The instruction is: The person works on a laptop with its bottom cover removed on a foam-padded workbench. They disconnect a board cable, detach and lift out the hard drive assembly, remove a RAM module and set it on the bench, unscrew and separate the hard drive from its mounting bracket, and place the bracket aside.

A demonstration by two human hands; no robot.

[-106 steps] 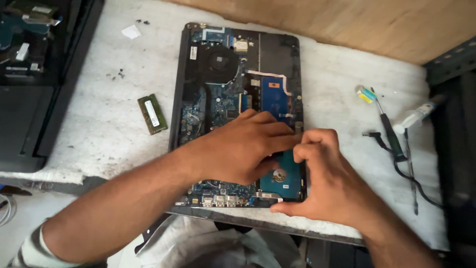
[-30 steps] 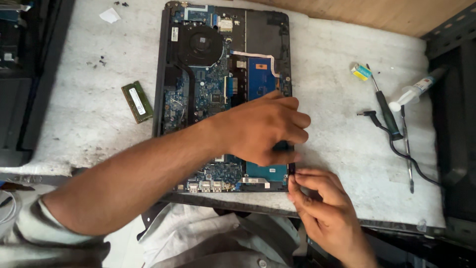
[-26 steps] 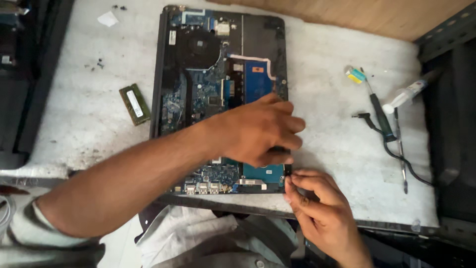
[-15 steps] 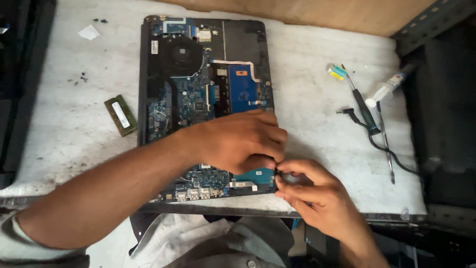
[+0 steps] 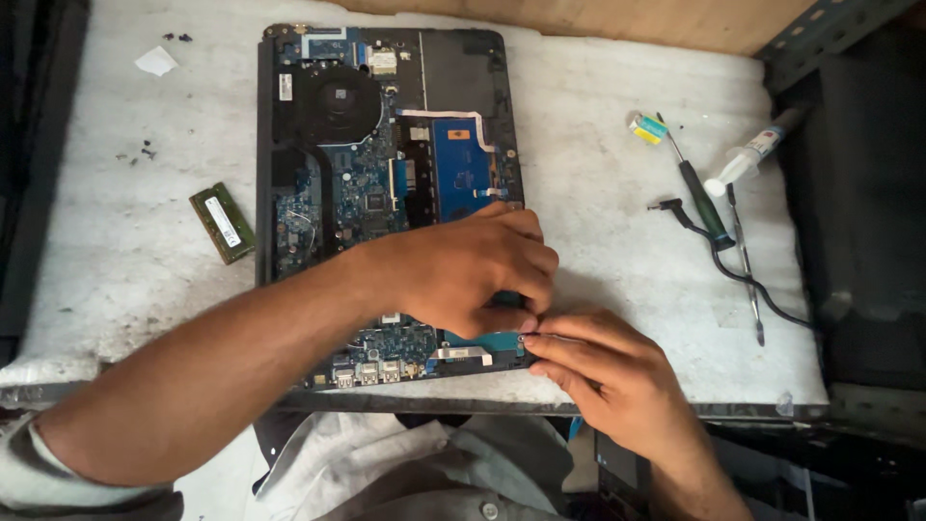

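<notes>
- An opened laptop (image 5: 386, 193), its back cover off and its circuit board and fan exposed, is seen lying on a white worktable (image 5: 598, 125), its near end at the table's front edge.
- The left hand (image 5: 463, 270) is laid palm down over the laptop's near right corner, fingers curled onto a blue part (image 5: 482, 341) that is mostly hidden beneath them; whether it is actually gripped cannot be told.
- The right hand (image 5: 603, 371) is placed at the same corner, at the table's front edge, its fingertips (image 5: 536, 340) pinched together against the laptop's rim and touching the left hand's fingers. What is pinched, if anything, is too small to make out.
- A green memory stick (image 5: 223, 223) is seen lying loose left of the laptop.
- Towards the table's right edge, a screwdriver (image 5: 702, 198), a white syringe (image 5: 754, 154) and a black cable (image 5: 733, 265) are laid close together.
</notes>
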